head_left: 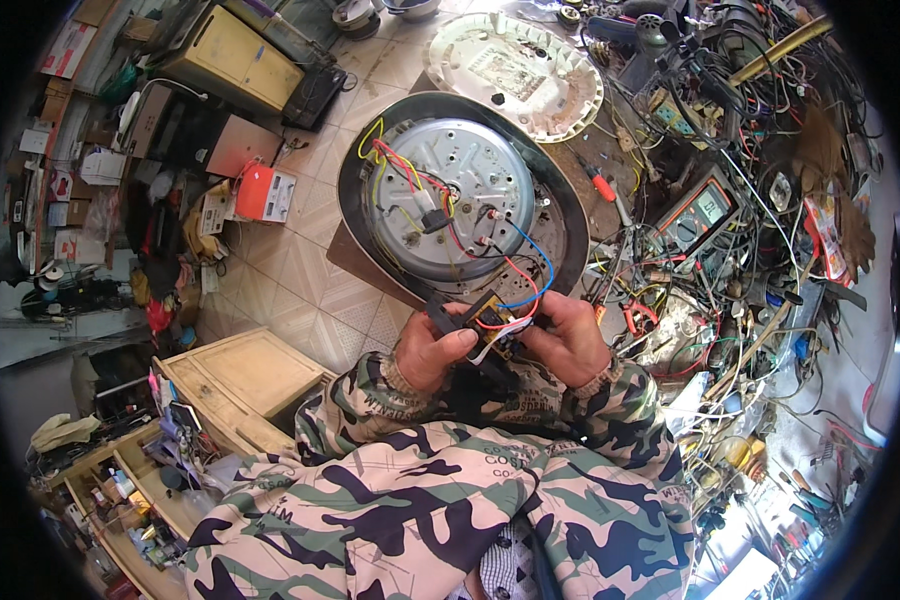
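Observation:
My left hand (pixel 432 348) is closed around the black end of a small circuit board (pixel 490 312) in a dark housing. On its other side, the fingers of my right hand (pixel 573 340) close on the board's edge beside a white connector lead. Blue wire (pixel 550 270) and red wire run from the board to an upturned cooker-like appliance body. Its round silver metal base (pixel 445 160) sits inside a dark oval shell (pixel 355 185). Yellow, red and black wires with a white sleeve lie across the metal. Part of the board is hidden by my fingers.
Beyond the shell lies a dirty white round cover (pixel 560 75). To the right are a red-handled screwdriver (pixel 602 185), a multimeter (pixel 698 215), red-handled pliers (pixel 640 318) and heaped cables. At left stand a wooden cabinet (pixel 245 375) and an orange box (pixel 266 192) on the tiled floor's edge.

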The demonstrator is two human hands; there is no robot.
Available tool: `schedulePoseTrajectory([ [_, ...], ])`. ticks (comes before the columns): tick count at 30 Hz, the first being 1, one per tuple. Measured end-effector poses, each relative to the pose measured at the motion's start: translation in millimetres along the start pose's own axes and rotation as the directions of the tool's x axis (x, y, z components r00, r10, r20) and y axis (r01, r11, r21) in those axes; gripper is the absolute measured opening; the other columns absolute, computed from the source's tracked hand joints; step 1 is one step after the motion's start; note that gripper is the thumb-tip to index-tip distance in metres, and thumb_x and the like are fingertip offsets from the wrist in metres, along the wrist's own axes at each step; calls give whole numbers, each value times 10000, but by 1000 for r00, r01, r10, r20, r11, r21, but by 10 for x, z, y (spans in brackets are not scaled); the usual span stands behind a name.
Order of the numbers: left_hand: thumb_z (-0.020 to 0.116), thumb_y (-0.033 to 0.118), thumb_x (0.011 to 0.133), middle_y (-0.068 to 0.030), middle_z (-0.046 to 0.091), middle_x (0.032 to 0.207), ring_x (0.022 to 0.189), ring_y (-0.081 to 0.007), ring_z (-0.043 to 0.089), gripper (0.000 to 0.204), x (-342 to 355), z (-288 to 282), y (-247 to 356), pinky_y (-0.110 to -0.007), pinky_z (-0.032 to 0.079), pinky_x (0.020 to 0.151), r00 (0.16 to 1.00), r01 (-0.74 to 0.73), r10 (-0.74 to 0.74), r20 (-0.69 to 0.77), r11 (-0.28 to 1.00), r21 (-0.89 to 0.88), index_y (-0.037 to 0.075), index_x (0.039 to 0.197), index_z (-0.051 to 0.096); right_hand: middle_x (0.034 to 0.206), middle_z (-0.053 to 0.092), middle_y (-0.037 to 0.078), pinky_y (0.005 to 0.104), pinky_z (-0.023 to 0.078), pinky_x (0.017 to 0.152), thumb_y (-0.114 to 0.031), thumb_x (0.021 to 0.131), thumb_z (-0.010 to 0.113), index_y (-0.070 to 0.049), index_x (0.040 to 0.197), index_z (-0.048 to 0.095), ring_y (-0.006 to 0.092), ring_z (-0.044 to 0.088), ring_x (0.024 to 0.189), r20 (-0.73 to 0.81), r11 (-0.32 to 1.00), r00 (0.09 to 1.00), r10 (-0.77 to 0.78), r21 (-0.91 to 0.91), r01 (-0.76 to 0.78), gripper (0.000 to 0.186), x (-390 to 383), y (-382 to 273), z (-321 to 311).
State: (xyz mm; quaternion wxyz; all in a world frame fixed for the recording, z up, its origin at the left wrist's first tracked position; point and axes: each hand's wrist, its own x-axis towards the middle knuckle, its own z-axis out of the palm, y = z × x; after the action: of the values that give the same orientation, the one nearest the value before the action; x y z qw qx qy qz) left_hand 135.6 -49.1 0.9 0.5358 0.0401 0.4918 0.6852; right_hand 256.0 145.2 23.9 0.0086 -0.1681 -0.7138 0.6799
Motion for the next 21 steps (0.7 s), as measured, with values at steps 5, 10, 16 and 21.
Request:
schedulePoseTrajectory([
  [5,724,312,848,-2,651,935,788,-71,533,463,-20,-29,-38,-247,416,710,999,18,-18,-27,1000,-9,-16,1168,658,1065,705,105,308,512,834,69,868,615,-25,1203,676,148,651,959,-63,981,987,-145,117,152,353,-10,167,95],
  [10,717,305,857,-6,655,946,818,-75,551,449,-47,-16,-22,-252,437,735,1000,8,-8,-22,1000,-1,-15,1167,659,1002,709,151,349,526,777,30,849,645,-35,1170,682,271,702,893,-47,988,995,-90,-127,84,330,-20,77,55],
  [16,713,287,861,-10,654,946,826,-82,562,442,-37,-3,3,-259,455,755,1000,-5,5,-1,999,34,-20,1174,654,894,719,130,338,525,762,15,871,643,-22,1164,680,205,687,841,25,999,999,38,-17,-38,297,55,8,-11],
  [21,720,276,856,-14,659,946,824,-82,568,448,-53,-28,-27,-258,459,761,1000,-1,1,-6,1000,29,-26,1179,650,1019,722,126,313,516,841,21,891,629,-29,1214,656,135,658,924,29,981,999,-29,195,23,328,-3,132,23],
])
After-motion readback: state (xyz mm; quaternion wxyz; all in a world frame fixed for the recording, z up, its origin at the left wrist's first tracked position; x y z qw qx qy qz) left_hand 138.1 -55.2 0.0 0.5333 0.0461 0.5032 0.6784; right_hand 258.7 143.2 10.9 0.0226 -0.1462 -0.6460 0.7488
